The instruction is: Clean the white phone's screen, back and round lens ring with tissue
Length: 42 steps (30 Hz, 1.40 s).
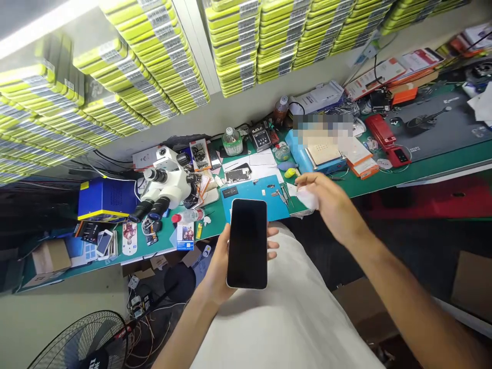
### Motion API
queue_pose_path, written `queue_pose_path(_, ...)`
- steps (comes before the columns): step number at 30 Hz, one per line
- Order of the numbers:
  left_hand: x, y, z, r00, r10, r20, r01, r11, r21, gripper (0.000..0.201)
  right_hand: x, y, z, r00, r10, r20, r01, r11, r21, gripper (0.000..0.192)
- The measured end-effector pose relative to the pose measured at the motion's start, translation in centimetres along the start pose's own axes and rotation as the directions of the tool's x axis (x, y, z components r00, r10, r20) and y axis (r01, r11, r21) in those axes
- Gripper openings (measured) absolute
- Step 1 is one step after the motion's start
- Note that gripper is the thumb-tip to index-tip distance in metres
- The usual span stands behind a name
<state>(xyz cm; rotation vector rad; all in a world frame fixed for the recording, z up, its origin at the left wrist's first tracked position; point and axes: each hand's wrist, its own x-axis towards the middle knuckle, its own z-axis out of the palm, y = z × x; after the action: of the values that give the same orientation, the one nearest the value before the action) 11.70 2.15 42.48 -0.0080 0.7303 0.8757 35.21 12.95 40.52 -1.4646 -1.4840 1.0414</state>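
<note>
Phone: a smartphone [247, 243] with a dark, unlit screen is held upright over the lap, screen toward the camera, nearest to the viewer and clear of the bench.
Left hand: the left hand [220, 264] is wrapped around the phone from behind and from the left edge; fingertips are seen curling over the right edge, so the grip is closed on it.
Right hand: the right hand [329, 201] is stretched forward and to the right, wrist bent, fingers partly closed around a crumpled white wipe [307, 197]; it is blurred, so the exact grip cannot be told.
Progress: the glass is seen fitted and whole, and the phone is judged assembled; with the wipe off the screen, any cleaning is judged either not begun or already finished, and which cannot be told.
Mat: a blue work mat [253, 192] is laid just beyond the phone on the green bench [423, 169], with tweezers [283, 195] and small parts on it.
Microscope: a white stereo microscope [165, 187] is stood left of the mat.
Far: rows of yellow-green boxes [238, 46] are stacked on the shelves above.
</note>
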Motion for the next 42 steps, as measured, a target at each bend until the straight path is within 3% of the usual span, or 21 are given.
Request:
queue_pose_path(2, 0.8, 0.0, 0.2, 0.999, 0.036, -0.035, -0.036, 0.999, -0.013, 0.073, -2.5, -0.4, 1.8, 0.996, -0.030, -0.084, 0.030, 1.000, 0.006, 0.020)
queue_pose_path(6, 2.0, 0.0, 0.1, 0.991, 0.064, -0.118, -0.067, 0.998, -0.021, 0.070, -5.7, -2.2, 4.8, 0.962, -0.222, -0.158, 0.217, 0.975, -0.047, 0.022)
queue_pose_path(11, 2.8, 0.1, -0.9, 0.972, 0.009, -0.234, -0.015, 1.000, -0.023, 0.055, -7.9, -2.3, 7.9, 0.900, -0.436, 0.006, 0.430, 0.886, -0.176, 0.053)
queue_pose_path(17, 3.3, 0.2, -0.8, 0.971, -0.033, -0.235, 0.032, 0.999, -0.008, 0.057, -10.3, -2.7, 10.2, 0.847, -0.466, 0.256, 0.524, 0.812, -0.257, 0.063)
queue_pose_path(22, 3.6, -0.1, -1.3, 0.968, -0.066, -0.240, 0.070, 0.997, 0.010, 0.061, -9.5, -2.7, 10.7, 0.889, -0.394, 0.234, 0.456, 0.813, -0.363, 0.057)
queue_pose_path(32, 5.1, -0.3, -2.4, 0.957, -0.042, -0.286, 0.049, 0.999, 0.016, 0.058, -8.6, -2.3, 11.1, 0.893, -0.385, 0.234, 0.450, 0.785, -0.426, 0.050)
queue_pose_path(38, 5.2, 0.6, -1.8, 0.966, -0.012, -0.257, 0.016, 1.000, 0.013, 0.068, -13.5, -3.1, 9.6, 0.830, -0.493, 0.261, 0.558, 0.721, -0.411, 0.055)
queue_pose_path(42, 5.0, 1.0, -0.9, 0.979, 0.048, -0.200, -0.054, 0.998, -0.023, 0.065, -13.8, -2.4, 8.7, 0.759, -0.600, 0.254, 0.650, 0.673, -0.353, 0.053)
